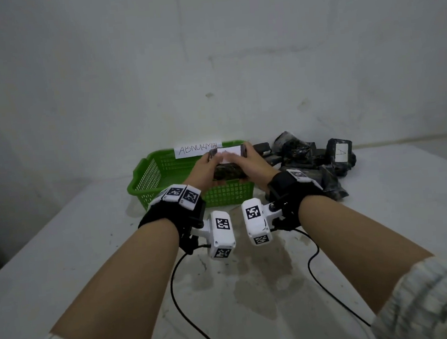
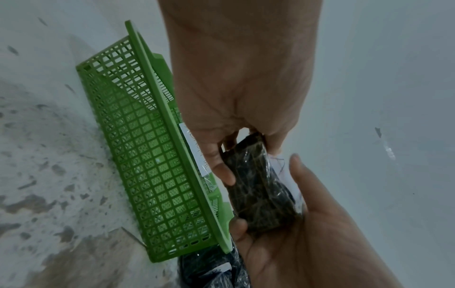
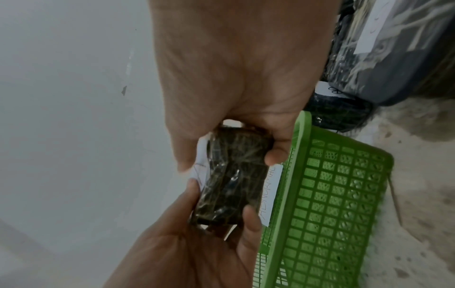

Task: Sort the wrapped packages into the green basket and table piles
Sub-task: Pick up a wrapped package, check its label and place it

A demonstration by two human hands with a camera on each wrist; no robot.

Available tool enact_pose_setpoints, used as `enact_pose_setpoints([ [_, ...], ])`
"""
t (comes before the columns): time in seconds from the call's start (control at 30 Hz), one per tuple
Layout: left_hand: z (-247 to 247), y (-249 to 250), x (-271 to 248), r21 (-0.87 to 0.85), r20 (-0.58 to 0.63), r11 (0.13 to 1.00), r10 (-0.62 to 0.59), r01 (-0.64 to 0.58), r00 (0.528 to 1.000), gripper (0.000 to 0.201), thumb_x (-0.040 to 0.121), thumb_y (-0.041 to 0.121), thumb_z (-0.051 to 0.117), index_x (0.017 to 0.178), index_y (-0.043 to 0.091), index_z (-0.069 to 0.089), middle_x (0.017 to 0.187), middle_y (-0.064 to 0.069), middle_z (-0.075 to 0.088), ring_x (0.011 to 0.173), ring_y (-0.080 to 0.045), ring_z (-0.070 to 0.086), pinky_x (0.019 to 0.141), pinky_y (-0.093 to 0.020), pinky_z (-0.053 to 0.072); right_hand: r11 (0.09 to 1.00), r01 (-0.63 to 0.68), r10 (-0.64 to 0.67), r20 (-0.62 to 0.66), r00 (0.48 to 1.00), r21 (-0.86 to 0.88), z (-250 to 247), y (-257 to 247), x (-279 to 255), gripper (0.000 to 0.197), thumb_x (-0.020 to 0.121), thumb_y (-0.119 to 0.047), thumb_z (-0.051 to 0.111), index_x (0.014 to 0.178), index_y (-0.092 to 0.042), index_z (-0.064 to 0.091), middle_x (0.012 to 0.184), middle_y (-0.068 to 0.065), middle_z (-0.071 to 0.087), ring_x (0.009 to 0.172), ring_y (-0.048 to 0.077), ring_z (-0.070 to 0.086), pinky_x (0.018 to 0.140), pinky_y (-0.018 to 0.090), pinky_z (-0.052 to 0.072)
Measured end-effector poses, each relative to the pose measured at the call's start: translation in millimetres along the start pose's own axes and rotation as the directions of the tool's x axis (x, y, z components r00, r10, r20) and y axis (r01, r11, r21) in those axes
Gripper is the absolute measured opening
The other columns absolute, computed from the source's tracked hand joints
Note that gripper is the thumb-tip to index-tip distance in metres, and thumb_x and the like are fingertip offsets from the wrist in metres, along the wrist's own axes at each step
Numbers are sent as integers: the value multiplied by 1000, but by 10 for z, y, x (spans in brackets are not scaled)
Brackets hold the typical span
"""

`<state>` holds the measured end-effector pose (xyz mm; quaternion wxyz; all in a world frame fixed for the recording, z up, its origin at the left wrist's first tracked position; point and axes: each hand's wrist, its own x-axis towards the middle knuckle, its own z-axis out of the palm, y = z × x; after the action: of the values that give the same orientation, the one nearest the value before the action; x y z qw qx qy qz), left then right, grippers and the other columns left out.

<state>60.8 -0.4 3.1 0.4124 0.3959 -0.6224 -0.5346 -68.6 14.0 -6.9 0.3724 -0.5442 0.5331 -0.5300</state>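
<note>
Over the green basket (image 1: 146, 174) I hold one dark wrapped package (image 1: 228, 171) with both hands. It carries a white paper label on its upper face. My left hand (image 1: 207, 166) grips its left end and my right hand (image 1: 253, 161) grips its right end, thumbs underneath. The left wrist view shows the package (image 2: 258, 191) pinched between thumb and fingers beside the basket rim (image 2: 172, 136). In the right wrist view the same package (image 3: 234, 179) hangs above the basket (image 3: 332, 194). Any contents of the basket are hidden behind my hands.
A white "ABNORMAL" sign (image 1: 198, 148) stands at the basket's far rim. Several dark wrapped packages (image 1: 311, 155) lie piled right of the basket, one with a white label (image 1: 340, 152). The stained grey table (image 1: 87, 237) ends at a wall behind. Two black cables (image 1: 315, 258) trail from my wrists.
</note>
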Motion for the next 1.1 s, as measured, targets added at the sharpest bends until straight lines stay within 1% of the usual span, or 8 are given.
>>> enact_pose_setpoints([
  [0.17, 29, -7, -25, -92, 15, 994, -66, 67, 998, 28, 101, 26, 36, 117, 8, 51, 95, -5, 57, 88, -18, 56, 62, -25, 50, 999, 15, -15, 2, 1000, 39, -67, 7, -24, 46, 87, -20, 67, 124, -6, 42, 119, 13, 57, 98, 23, 58, 46, 18, 43],
  [0.33, 2, -20, -7, 16, -23, 1000, 7, -6, 1000, 17, 100, 19, 41, 109, 8, 50, 104, -13, 53, 81, -17, 55, 49, -17, 50, 974, -106, 95, 61, 994, 201, -91, -50, -69, 26, 96, -19, 51, 120, -12, 45, 110, 8, 57, 90, 21, 58, 57, 29, 46],
  [0.53, -29, -96, -33, 132, 0, 982, 139, -138, 990, 58, 90, 22, 61, 137, 22, 27, 131, -13, 48, 113, -26, 54, 73, -31, 55, 954, -180, 175, 41, 984, 239, -122, -118, -96, 28, 98, -20, 46, 122, -7, 50, 112, 13, 56, 86, 24, 60, 53, 30, 53],
  [0.63, -83, -115, -39, 148, 132, 946, 269, -288, 954, 69, 77, -5, 69, 133, 21, 37, 131, -7, 43, 123, -25, 47, 96, -39, 48, 941, -251, 244, 61, 968, 228, -120, -136, -116, 38, 99, -27, 44, 127, -3, 51, 111, 18, 58, 77, 27, 62, 45, 26, 52],
  [0.7, -126, -115, -23, 245, 174, 917, 279, -316, 944, 66, 70, -12, 72, 125, 15, 49, 122, -5, 49, 120, -27, 49, 99, -35, 46, 939, -270, 262, 66, 963, 213, -132, -154, -145, 40, 100, -30, 43, 129, -3, 50, 107, 18, 59, 70, 27, 61, 37, 21, 47],
  [0.83, -134, -118, -13, 276, 105, 931, 218, -239, 970, 50, 80, 3, 69, 125, 13, 49, 112, -5, 53, 93, -19, 59, 72, -24, 57, 964, -192, 174, 108, 979, 187, -198, -131, -162, 44, 96, -41, 50, 134, -21, 38, 104, 6, 61, 57, 24, 64, 41, 21, 46],
  [0.93, -118, -107, 15, 148, 6, 986, 73, -74, 997, 40, 93, 30, 56, 126, 9, 48, 107, -12, 58, 69, -18, 60, 61, -25, 53, 970, -157, 124, 178, 976, 184, -266, -142, -172, 46, 92, -28, 61, 134, -20, 45, 105, 5, 61, 56, 16, 65, 53, 25, 52],
  [1.1, -131, -116, 29, 101, 36, 986, -134, 130, 990, 62, 96, 58, 23, 90, 7, 58, 66, -12, 62, 44, -15, 60, 50, -21, 50, 994, -109, 108, 117, 987, 10, -261, -122, -126, 46, 86, -29, 69, 128, -20, 53, 100, 4, 61, 70, 16, 56, 61, 26, 44],
])
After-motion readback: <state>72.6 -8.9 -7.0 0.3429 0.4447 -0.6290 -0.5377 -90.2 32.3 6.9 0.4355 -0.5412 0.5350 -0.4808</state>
